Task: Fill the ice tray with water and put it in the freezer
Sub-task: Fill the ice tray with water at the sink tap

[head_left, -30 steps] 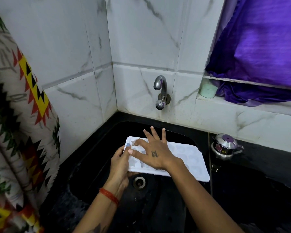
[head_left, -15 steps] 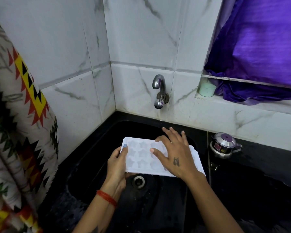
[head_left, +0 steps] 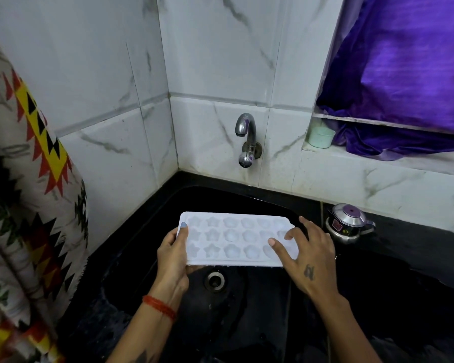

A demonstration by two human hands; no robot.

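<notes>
White marble-veined tiles line the corner above a black sink [head_left: 142, 247] set into a black worktop [head_left: 414, 247]. A chrome tap [head_left: 245, 138] projects from the back wall; no water is visible at its spout.

The ice tray [head_left: 231, 239] is held over the sink basin, above and just behind the drain [head_left: 215, 280]. Its long axis runs left to right, roughly parallel to the back wall, cavities facing up. The cavities appear dry, though this cannot be confirmed.

Grip state:
- Left hand [head_left: 172, 254]: grips the left short end of the tray, thumb on the top face, remaining fingers hidden beneath.
- Right hand [head_left: 308, 258]: fingers straight and spread, resting on the right end of the tray; it does not clasp the edge.

Key relation: the tap lies behind and above the tray, in line with its right half. The right hand is the nearer one to the tap knob. Filling likely requires raising the tray toward the spout and opening the tap.

Surroundings: a small steel pot [head_left: 349, 225] stands on the worktop just right of the sink. A pale green cup [head_left: 321, 137] and purple cloth [head_left: 404, 74] occupy the window ledge. A patterned curtain [head_left: 24, 192] hangs at left.
</notes>
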